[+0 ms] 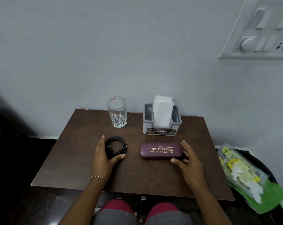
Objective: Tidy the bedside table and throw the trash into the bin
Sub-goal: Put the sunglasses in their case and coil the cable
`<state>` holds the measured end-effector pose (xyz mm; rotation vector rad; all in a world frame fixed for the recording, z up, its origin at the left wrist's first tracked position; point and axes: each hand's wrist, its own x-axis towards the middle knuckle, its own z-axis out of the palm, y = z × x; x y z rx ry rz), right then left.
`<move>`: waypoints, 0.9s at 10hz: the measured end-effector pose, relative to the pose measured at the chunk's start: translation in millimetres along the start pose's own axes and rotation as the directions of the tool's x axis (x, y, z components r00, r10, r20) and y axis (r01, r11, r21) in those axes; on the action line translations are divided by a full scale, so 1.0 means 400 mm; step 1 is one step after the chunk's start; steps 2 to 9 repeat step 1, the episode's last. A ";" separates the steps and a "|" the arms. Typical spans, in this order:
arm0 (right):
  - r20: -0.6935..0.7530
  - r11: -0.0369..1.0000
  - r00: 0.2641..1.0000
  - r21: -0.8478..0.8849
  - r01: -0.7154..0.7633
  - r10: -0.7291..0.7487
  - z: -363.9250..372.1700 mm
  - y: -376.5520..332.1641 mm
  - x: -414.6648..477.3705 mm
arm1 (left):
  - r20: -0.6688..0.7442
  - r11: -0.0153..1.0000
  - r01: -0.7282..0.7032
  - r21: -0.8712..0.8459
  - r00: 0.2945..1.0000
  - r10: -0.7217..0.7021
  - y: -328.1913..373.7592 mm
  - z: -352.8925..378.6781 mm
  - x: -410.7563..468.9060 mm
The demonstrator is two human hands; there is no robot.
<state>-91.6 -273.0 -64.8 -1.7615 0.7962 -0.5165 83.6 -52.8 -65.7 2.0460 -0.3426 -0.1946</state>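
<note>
Centrally, purple spectacle case (161,151) lying lengthwise left-to-right, right hand (188,161) open-fingered at its end, left hand (105,157) cupped open around coiled black cable (116,146), brown bedside table (137,176), white wall (105,54).

1. The left hand (105,157) covers the left part of the coiled black cable (117,146), so its plug end there cannot be made out.
2. The right hand (188,159) hides the right end of the purple oblong spectacle case (160,151).
3. The black bin (257,161) is mostly buried under yellow-green wrappers (244,172); its rim shows only in part.
4. The white wall switch panel (259,30) is blurred and cut off by the right edge.
5. The label on the grey plastic tissue holder (161,125) is too small to read fully.
</note>
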 end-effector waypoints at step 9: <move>-0.023 0.998 0.999 0.052 -0.024 0.025 -0.006 -0.005 -0.022 | 0.032 1.000 -0.017 -0.011 0.999 0.017 -0.003 -0.018 -0.028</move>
